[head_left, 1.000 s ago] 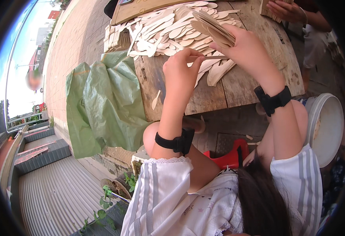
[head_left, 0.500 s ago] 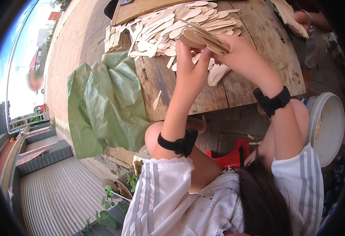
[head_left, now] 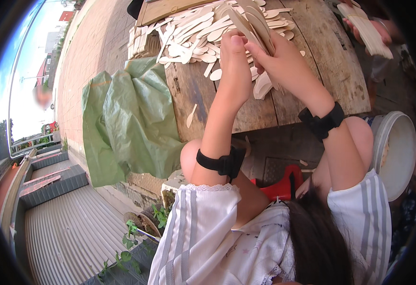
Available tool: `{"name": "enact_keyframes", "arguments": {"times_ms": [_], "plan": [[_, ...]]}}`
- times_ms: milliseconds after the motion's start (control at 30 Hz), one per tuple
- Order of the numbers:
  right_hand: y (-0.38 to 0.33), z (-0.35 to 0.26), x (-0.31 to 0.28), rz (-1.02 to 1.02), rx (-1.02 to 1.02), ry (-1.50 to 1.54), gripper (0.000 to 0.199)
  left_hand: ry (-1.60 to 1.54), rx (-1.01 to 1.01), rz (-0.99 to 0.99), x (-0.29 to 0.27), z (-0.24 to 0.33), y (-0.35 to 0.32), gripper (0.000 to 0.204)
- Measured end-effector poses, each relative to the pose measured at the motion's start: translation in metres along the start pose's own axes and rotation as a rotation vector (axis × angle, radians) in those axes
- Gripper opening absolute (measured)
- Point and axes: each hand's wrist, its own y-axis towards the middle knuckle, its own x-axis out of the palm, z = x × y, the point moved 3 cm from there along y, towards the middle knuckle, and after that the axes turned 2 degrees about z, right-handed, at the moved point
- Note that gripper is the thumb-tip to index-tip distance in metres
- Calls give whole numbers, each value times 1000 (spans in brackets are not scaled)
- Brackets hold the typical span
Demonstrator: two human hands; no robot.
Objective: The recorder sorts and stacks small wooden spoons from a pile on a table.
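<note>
Spoons (head_left: 254, 24) bundled in right hand (head_left: 284, 59); left hand (head_left: 235, 62) alongside.

It's probably an outdoor workspace: sky (head_left: 25, 52), paving (head_left: 91, 57), table (head_left: 334, 57).

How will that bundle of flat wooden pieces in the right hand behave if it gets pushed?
The bundle would likely slide or fan apart if the right hand loosened, since no tie shows around it. Its pieces look straight and unsagging, so probably stiff. Being thin, each is probably light.
</note>
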Motion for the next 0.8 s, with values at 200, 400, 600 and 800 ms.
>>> {"name": "enact_keyframes", "arguments": {"times_ms": [200, 400, 600, 800], "plan": [[18, 14, -24, 266, -221, 43, 23, 1132, -31, -174, -9, -22, -17, 24], [15, 5, -30, 251, -143, 61, 27, 1469, -7, -170, -17, -26, -16, 21], [8, -3, -47, 266, -49, 64, 30, 1132, -196, -137, -30, -1, -15, 17], [8, -7, -46, 244, 41, 76, 33, 718, -260, -12, -40, 7, -8, 18]]}}
